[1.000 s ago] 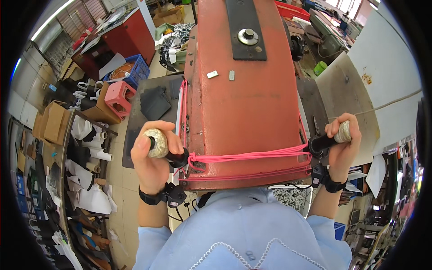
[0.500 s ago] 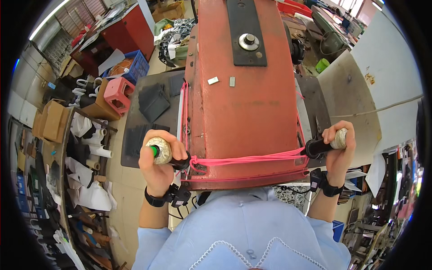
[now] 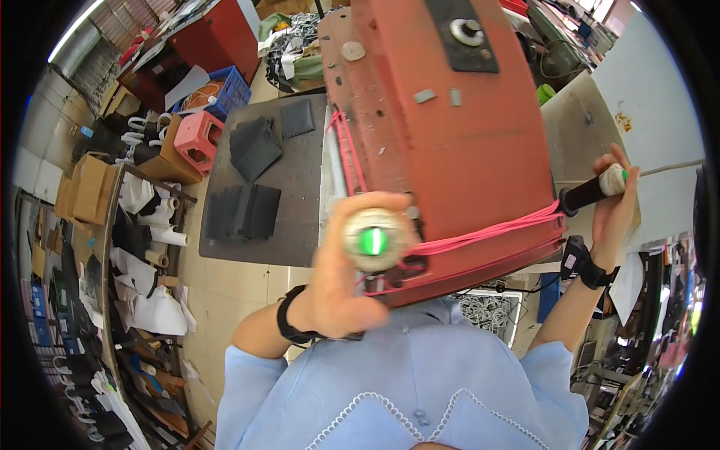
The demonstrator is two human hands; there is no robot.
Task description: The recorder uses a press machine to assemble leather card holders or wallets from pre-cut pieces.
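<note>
A red swing-arm press head (image 3: 472, 150) stands tilted in front of me, with a handle at each near corner. My left hand (image 3: 337, 262) curls round the left handle (image 3: 373, 238), which has a pale wrapped grip and a lit green button on its end. Its thumb stands away from the grip, and motion blurs the hand. On the other side my right hand (image 3: 619, 195) loosely holds the right handle (image 3: 585, 196), black with a pale wrapped end, between fingers and thumb. Pink cord (image 3: 487, 231) runs across the head's front between the handles.
Left of the head, a dark metal table (image 3: 300, 202) carries stacked black sheets (image 3: 244, 212) and loose black pieces (image 3: 255, 146). Beyond it are a pink stool (image 3: 197, 141) and a blue crate (image 3: 234, 94). A shelf (image 3: 112, 277) with white rolls lines the far left.
The press head has swung right, and both hands have moved right with their handles. More of the left table shows. My left thumb has come off the grip; the right fingers have loosened.
</note>
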